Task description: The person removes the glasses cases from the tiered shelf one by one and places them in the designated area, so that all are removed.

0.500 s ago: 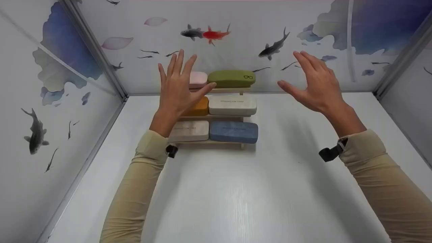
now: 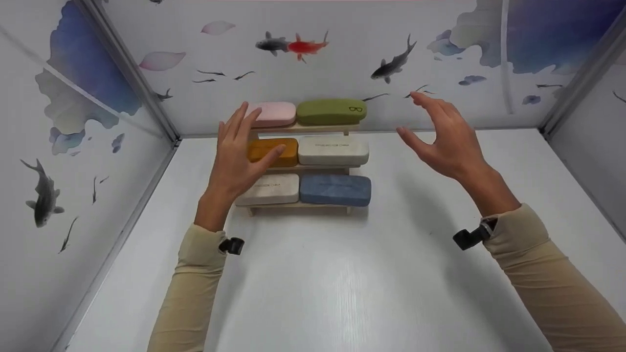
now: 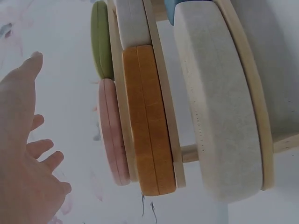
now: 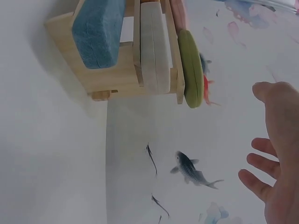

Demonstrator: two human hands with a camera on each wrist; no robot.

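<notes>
A three-tier wooden rack (image 2: pixel 303 206) carries glasses cases in pairs. On top lie a pink case (image 2: pixel 275 114) and a green case (image 2: pixel 330 112) with a glasses drawing. The middle tier has an orange case (image 2: pixel 288 152) and a white case (image 2: pixel 333 150); the bottom one has a cream case (image 2: pixel 274 189) and a blue case (image 2: pixel 335 190). My left hand (image 2: pixel 232 159), fingers extended and empty, overlaps the rack's left side in the head view; the left wrist view shows it apart from the cases. My right hand (image 2: pixel 450 142) hovers empty right of the rack, thumb and fingers spread.
The rack stands on a white table (image 2: pixel 323 283) near the back wall (image 2: pixel 342 63), which is printed with fish and petals. A side panel (image 2: pixel 29 122) rises at the left, another at the right. Each wrist wears a small black camera (image 2: pixel 468 238).
Both hands have drawn back slightly toward the body, the left also moving left, so more of the pink, orange and cream cases shows. The cases stay in place on the rack.
</notes>
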